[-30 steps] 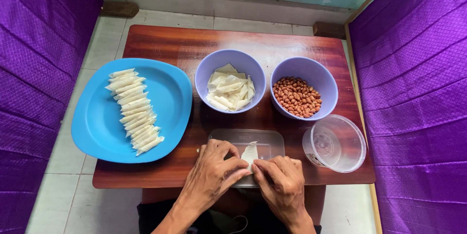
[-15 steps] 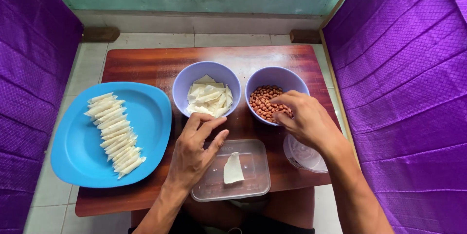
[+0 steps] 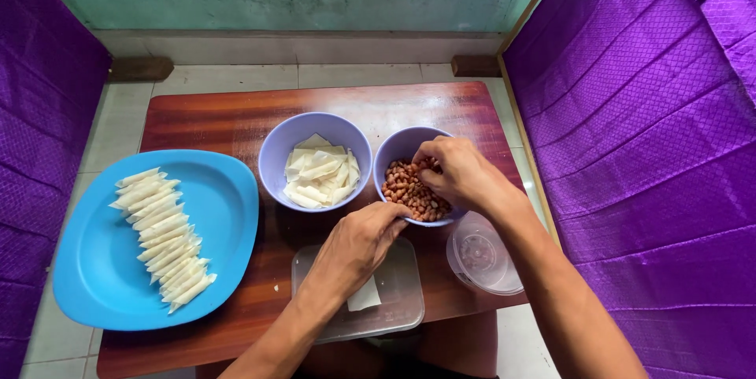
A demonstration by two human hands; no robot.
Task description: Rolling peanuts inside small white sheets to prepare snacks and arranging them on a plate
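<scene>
Peanuts [image 3: 409, 190] in right lavender bowl [image 3: 391, 151]: small, hard, smooth, prone to roll; a fingertip pinch should serve. Right hand [image 3: 457, 170] pinched closed among them. Left hand [image 3: 358, 245] half-curled, empty, above wrapper square [image 3: 365, 297] in clear tray [image 3: 398, 300]; wrapper looks thin, tearable.

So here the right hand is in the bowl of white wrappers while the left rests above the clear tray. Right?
Not quite. The head view shows the right hand in the bowl of peanuts, not in the bowl of white wrappers beside it. The left hand does rest above the clear tray.
</scene>
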